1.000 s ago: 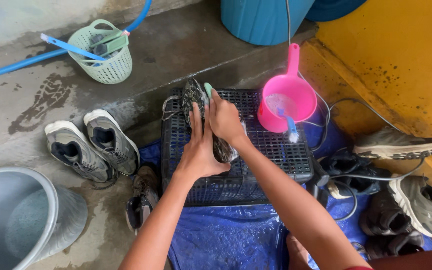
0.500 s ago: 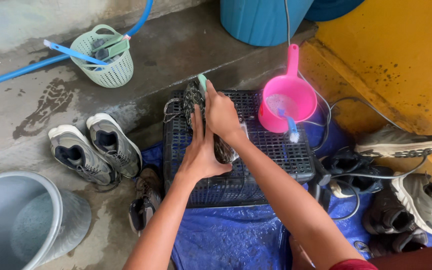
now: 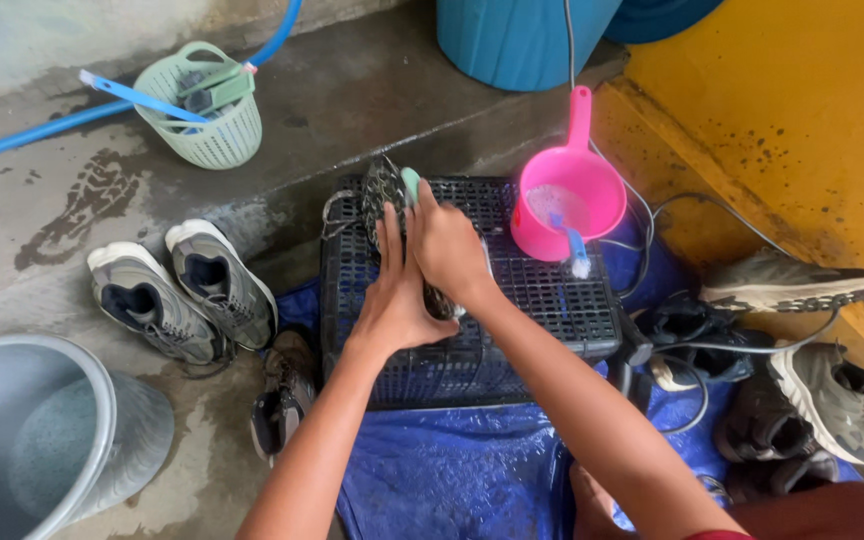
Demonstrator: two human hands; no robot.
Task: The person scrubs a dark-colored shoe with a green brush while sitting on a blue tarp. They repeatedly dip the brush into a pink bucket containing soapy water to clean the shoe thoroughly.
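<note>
A dark shoe [image 3: 384, 195] stands on its side on top of an overturned black plastic crate [image 3: 542, 300]. My left hand [image 3: 392, 295] presses flat against the shoe's near side and holds it up. My right hand [image 3: 444, 245] is closed around a brush with a pale green handle [image 3: 410, 183], laid against the shoe's upper part. Most of the shoe is hidden behind both hands. A pink water scoop [image 3: 567, 205] with a small blue brush in it rests on the crate's far right corner.
A pair of grey sneakers [image 3: 184, 295] lies left of the crate, a brown shoe [image 3: 282, 395] below them. More shoes [image 3: 792, 285] pile at the right on a blue tarp [image 3: 452, 475]. A grey bucket [image 3: 27, 440], a green basket [image 3: 207, 120], a blue hose [image 3: 22, 140] and a blue barrel [image 3: 522, 40] stand around.
My right hand with the brush has shifted slightly along the shoe. The view has drifted a little; the shoe stays on the crate.
</note>
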